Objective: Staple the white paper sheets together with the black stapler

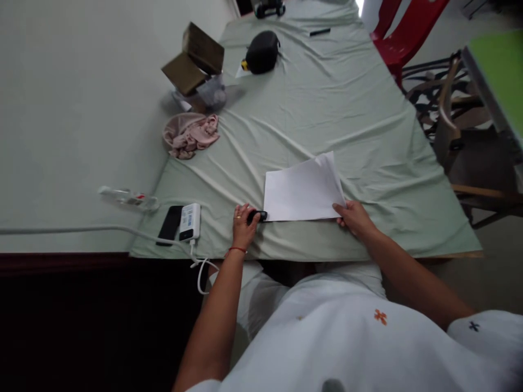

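White sheets of paper (302,190) lie stacked near the front edge of the table, their far right corner lifted and curled. At the near left corner of the sheets, my left hand (244,224) is closed around a small black stapler (257,216), whose front end meets the paper. My right hand (354,219) pinches the near right corner of the sheets, thumb on top and fingers beneath. Whether the stapler's jaws enclose the paper edge is too small to tell.
Left of my hands lie a white power bank (190,220) with a cable, a black phone (170,224) and a clear plastic bottle (129,198). Farther back are a pink cloth (192,135), an open cardboard box (192,71) and a black case (262,53). Red chairs (402,38) stand right.
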A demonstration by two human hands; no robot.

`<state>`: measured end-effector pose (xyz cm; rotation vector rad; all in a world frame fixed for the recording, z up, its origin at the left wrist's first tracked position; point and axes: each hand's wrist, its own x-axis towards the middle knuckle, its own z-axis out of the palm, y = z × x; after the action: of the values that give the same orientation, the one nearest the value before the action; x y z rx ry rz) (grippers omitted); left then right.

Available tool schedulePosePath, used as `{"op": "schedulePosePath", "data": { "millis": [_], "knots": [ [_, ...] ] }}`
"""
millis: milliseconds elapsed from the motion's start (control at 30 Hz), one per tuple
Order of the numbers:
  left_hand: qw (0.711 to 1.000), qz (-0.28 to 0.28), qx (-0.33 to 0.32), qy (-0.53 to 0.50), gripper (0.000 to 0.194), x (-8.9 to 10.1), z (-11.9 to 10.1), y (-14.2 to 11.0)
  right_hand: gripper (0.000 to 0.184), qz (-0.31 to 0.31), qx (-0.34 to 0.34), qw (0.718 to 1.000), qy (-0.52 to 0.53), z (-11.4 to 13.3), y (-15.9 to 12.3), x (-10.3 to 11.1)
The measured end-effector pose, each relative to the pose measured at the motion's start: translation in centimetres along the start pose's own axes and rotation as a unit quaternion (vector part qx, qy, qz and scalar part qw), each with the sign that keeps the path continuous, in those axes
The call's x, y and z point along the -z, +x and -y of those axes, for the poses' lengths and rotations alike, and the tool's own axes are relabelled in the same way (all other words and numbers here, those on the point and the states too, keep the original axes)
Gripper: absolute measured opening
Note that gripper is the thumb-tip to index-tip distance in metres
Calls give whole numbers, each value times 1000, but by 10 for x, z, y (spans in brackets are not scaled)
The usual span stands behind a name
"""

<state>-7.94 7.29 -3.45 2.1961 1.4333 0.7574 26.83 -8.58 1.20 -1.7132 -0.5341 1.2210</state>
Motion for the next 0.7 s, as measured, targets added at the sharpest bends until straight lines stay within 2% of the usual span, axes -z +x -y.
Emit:
{"op": "schedulePosePath", "data": {
  "millis": [133,233,300,367,433,467,500,567,633,700],
  "knots": [
    [999,37,1,-15,33,14,8,4,25,-7,28,999,24,-6,-1,3],
    [999,23,24,-20,38,25,8,3,31,-5,60,997,40,-12,-7,21],
    [998,-49,41,7,54,28,-4,-3,38,1,52,998,39,-18,-16,41],
    [988,-146,34,34,73,25,-28,-14,45,3,37,998,41,-24,-27,61],
    [979,-199,35,-25,66,17,-57,-30,48,11,5,999,48,-29,-38,77],
    [974,-196,61,-95,59,11,-73,-39,49,12,-8,998,54,-30,-43,82],
    [964,-170,103,-177,55,4,-87,-48,50,16,-19,998,59,-31,-46,86],
    [917,-94,205,-328,57,-9,-109,-63,52,30,-29,997,62,-30,-49,89],
    [861,-22,275,-428,63,-19,-122,-72,53,48,-27,997,49,-26,-47,87],
    [827,36,315,-464,63,-24,-124,-74,53,70,-22,997,16,-19,-42,85]
  ]
}}
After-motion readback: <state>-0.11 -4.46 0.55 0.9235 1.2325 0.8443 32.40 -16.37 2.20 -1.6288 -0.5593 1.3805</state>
